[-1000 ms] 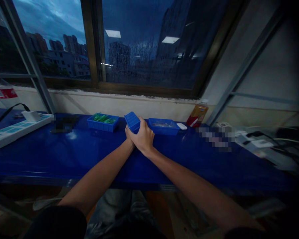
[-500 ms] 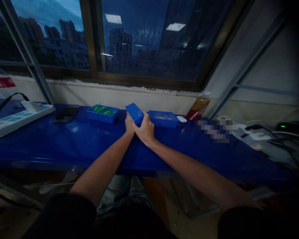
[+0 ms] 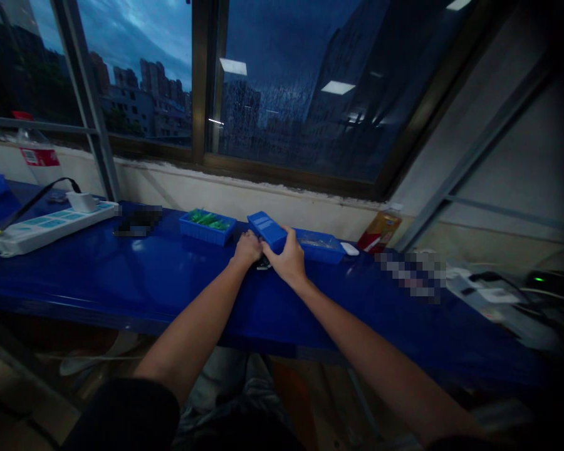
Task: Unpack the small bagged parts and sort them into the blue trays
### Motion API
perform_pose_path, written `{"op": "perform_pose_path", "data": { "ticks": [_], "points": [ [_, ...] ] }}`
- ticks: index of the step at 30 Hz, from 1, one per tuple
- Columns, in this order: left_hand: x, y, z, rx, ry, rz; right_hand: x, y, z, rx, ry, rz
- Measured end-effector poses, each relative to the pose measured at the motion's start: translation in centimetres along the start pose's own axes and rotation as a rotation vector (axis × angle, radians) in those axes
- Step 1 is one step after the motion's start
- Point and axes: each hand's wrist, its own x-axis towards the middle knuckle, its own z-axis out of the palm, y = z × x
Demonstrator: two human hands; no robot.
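Observation:
A small blue plastic bin (image 3: 267, 229) is tilted over the table, its outer side turned up towards me. My right hand (image 3: 289, 258) is closed on the bin's right end. Just left of and below the bin, my left hand (image 3: 248, 248) has its fingers curled; whatever is in them is hidden. Small dark, shiny pieces (image 3: 263, 263) show on the table between my hands, too small to name. To the left stands a blue bin of green pieces (image 3: 209, 228). Another blue bin with clear contents (image 3: 322, 245) sits behind my right hand.
A white power strip (image 3: 59, 227) and a bottle with a red label (image 3: 38, 156) are on the left, near a dark blurred-out object (image 3: 138, 222). Right of the bins are a white oval object (image 3: 349, 249), a red and gold carton (image 3: 380, 230) and cables. The window wall bounds the back.
My left hand has come off the tilted bin and moved below it. Dark pieces now show under my hands. The whole view has shifted a little.

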Motion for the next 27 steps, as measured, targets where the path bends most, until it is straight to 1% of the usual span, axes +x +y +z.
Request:
{"op": "perform_pose_path", "data": {
  "ticks": [3,5,9,11,16,17,19,21,23,25,27],
  "points": [
    [0.6,-0.4,-0.4,0.042,0.012,-0.031,1.0,1.6,-0.5,0.084,0.012,0.077],
    [0.7,-0.6,-0.4,0.069,0.033,-0.047,1.4,2.4,-0.7,0.126,0.003,0.098],
    [0.8,-0.8,-0.3,0.108,0.080,-0.087,1.5,2.6,-0.7,0.151,-0.030,0.093],
    [1.0,-0.8,-0.3,0.128,0.071,-0.097,1.4,2.2,-0.8,0.134,-0.052,0.045],
    [2.0,-1.0,-0.5,0.177,-0.060,-0.065,1.4,0.7,-1.8,0.055,-0.161,-0.233],
    [2.1,-1.1,-0.6,0.186,-0.082,-0.052,1.4,0.5,-2.0,0.037,-0.179,-0.255],
    [2.4,-1.1,-0.7,0.207,-0.118,-0.026,1.8,0.4,-2.3,0.010,-0.185,-0.247],
    [2.4,-1.0,-0.8,0.228,-0.148,0.007,2.6,0.6,-2.4,0.010,-0.113,-0.206],
    [2.2,-0.7,-0.9,0.242,-0.175,0.045,3.9,1.0,-2.4,0.036,0.032,-0.141],
    [1.8,-0.2,-0.9,0.248,-0.195,0.077,5.6,1.4,-2.3,0.062,0.192,-0.042],
    [1.3,0.3,-0.9,0.271,-0.239,0.082,7.4,1.8,-2.2,0.066,0.311,0.070]
  ]
}}
